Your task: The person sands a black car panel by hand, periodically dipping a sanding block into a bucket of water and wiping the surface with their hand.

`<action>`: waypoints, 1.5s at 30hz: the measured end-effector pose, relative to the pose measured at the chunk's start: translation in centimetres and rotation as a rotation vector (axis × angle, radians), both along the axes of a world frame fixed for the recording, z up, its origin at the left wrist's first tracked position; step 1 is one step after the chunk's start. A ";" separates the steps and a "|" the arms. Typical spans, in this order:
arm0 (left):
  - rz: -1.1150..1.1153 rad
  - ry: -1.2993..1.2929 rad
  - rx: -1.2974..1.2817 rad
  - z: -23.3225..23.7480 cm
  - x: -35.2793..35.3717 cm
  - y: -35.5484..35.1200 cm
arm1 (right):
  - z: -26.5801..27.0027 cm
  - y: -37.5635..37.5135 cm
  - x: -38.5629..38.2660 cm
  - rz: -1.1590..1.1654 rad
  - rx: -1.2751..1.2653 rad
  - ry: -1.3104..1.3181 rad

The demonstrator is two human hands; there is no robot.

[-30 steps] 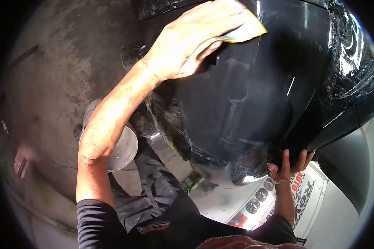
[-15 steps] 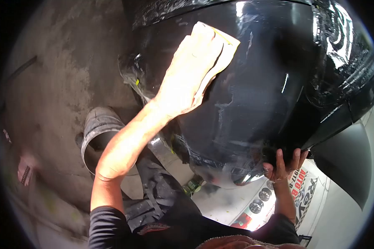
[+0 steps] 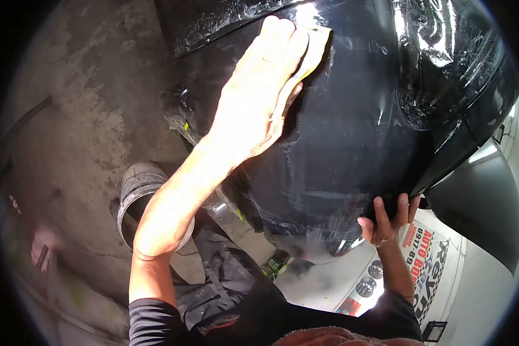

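Observation:
My left hand (image 3: pixel 265 86) is closed on a folded sheet of sandpaper (image 3: pixel 317 51), pale with a yellow edge. It presses the sheet against the upper part of a black car body panel (image 3: pixel 340 150), which has dull, whitish smears. Strong light washes out the hand and most of the sheet, and the palm is hidden. My right hand (image 3: pixel 387 222) rests on the panel's lower right edge. Its fingers are spread, the tips lie on the black surface, and it holds nothing.
A grey bucket (image 3: pixel 134 196) stands on the stained concrete floor (image 3: pixel 92 86) by my leg. At right are a glossy, plastic-like covered area (image 3: pixel 444 69) and a dark curved panel (image 3: pixel 481 196). A printed banner (image 3: pixel 427 254) and a green-labelled bottle-like item (image 3: pixel 277 264) lie below.
My left hand has slid up the panel with the sandpaper, nearer the upper seam. The view has shifted slightly. My right hand stays at the panel's edge.

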State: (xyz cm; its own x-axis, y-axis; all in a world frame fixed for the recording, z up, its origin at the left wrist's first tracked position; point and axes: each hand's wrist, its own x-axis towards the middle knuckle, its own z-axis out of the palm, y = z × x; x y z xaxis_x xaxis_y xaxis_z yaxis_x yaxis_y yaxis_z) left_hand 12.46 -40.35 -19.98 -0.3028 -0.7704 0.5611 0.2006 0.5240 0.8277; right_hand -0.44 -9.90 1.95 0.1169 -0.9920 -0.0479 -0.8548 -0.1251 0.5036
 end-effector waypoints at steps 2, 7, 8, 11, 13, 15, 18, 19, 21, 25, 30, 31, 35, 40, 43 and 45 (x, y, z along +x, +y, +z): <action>-0.004 0.022 -0.046 0.0 0.6 -0.7 | -0.1 -0.1 0.0 -0.002 0.000 -0.012; -0.216 0.466 0.589 -1.2 -1.2 3.6 | -0.4 -0.4 -0.1 0.024 -0.027 -0.040; -0.072 0.365 0.383 -1.4 -1.8 2.8 | -0.4 -0.5 -0.1 0.024 -0.022 -0.027; 0.138 0.138 0.062 -0.9 -1.8 1.8 | 0.1 -0.2 -0.2 0.023 0.035 -0.011; 0.113 0.153 0.100 -0.7 -1.8 1.5 | 0.0 -0.2 -0.3 0.024 0.012 -0.034; 0.044 0.200 0.196 -1.7 -0.3 2.3 | -0.1 -0.2 -0.3 0.019 -0.012 -0.062; 0.036 0.207 0.300 -2.6 2.1 4.2 | 0.1 -0.1 -0.4 0.030 0.018 -0.057; 0.053 0.228 0.317 -3.2 1.9 4.2 | 0.1 -0.2 -0.4 0.032 0.017 -0.060; 0.055 0.172 0.289 -2.9 1.8 3.4 | 0.2 -1.0 0.2 0.030 0.010 -0.061; -0.021 0.016 0.055 0.5 1.7 3.7 | 0.5 -0.6 0.3 -0.041 0.043 -0.066; -0.068 -0.316 -0.131 5.5 0.6 6.0 | 0.2 -1.2 0.1 -0.011 -0.009 -0.103; -0.047 -0.332 -0.138 5.1 0.2 5.7 | 0.2 -1.4 0.1 -0.006 -0.018 -0.108; 0.025 -0.263 -0.143 7.8 -3.3 0.0 | -0.4 -0.9 0.1 -0.038 -0.080 -0.112; 0.059 -0.264 -0.036 8.5 -2.9 1.7 | -0.6 -1.2 0.3 -0.040 -0.098 -0.120; -0.078 -0.314 -0.075 5.3 0.0 5.7 | -0.5 -1.3 0.2 -0.031 -0.097 -0.117; -0.050 -0.265 -0.049 4.4 0.2 5.4 | -0.5 -1.2 0.2 -0.029 -0.083 -0.114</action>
